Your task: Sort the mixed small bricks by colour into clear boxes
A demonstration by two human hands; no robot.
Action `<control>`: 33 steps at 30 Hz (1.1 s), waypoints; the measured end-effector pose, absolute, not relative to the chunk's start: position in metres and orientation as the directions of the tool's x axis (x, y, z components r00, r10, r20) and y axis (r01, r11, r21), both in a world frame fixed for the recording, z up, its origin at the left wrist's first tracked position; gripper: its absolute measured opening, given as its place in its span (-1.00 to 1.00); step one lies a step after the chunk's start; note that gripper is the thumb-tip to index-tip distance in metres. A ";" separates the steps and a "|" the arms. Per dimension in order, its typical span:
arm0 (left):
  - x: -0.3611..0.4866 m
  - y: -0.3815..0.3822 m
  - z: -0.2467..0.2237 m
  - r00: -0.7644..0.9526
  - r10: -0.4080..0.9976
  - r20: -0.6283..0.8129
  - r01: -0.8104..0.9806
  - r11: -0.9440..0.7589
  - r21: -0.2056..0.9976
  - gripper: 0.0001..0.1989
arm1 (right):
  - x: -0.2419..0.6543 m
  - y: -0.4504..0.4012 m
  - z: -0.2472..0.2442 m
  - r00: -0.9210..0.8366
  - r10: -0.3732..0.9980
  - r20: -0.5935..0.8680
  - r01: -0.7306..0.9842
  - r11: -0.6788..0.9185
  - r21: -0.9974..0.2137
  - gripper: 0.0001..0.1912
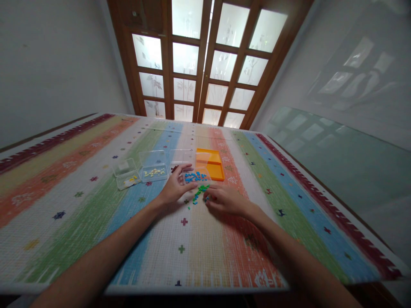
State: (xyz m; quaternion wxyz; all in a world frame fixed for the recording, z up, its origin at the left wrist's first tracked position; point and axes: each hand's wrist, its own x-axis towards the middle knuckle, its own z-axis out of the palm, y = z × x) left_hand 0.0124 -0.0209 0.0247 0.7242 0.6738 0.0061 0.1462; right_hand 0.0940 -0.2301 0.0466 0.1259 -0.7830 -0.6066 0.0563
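Green and blue small pieces (pixel 201 189) lie in a loose heap on the striped tablecloth between my two hands. My left hand (pixel 176 186) has its fingers apart, with thumb and fingers around the left side of a clear box of blue pieces (pixel 196 176). My right hand (pixel 223 198) is at the right edge of the heap, its fingers bent together and pointing down; whatever is between the fingertips is too small to make out.
Left of my hands are an open clear box with pale pieces (pixel 154 173) and another with yellow and white pieces (pixel 129 180). A box of dark pieces is partly behind my left hand. An open orange case (pixel 218 172) lies behind. Wooden glazed doors (pixel 199 81) stand beyond the table.
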 end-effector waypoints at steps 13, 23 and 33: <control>0.014 -0.019 0.022 0.953 0.225 0.205 -0.218 0.032 0.975 -0.32 | 0.083 -0.225 0.052 0.334 0.941 0.046 0.900 -0.304 -0.311 -0.82; 0.013 -0.017 0.027 0.940 0.247 0.235 -0.226 -0.068 0.972 -0.33 | 0.079 -0.211 0.043 0.262 0.963 0.053 0.942 -0.244 -0.230 -0.82; 0.015 -0.018 0.024 0.945 0.232 0.229 -0.234 -0.007 0.972 -0.32 | 0.079 -0.217 0.042 0.285 0.957 0.061 0.927 -0.259 -0.271 -0.88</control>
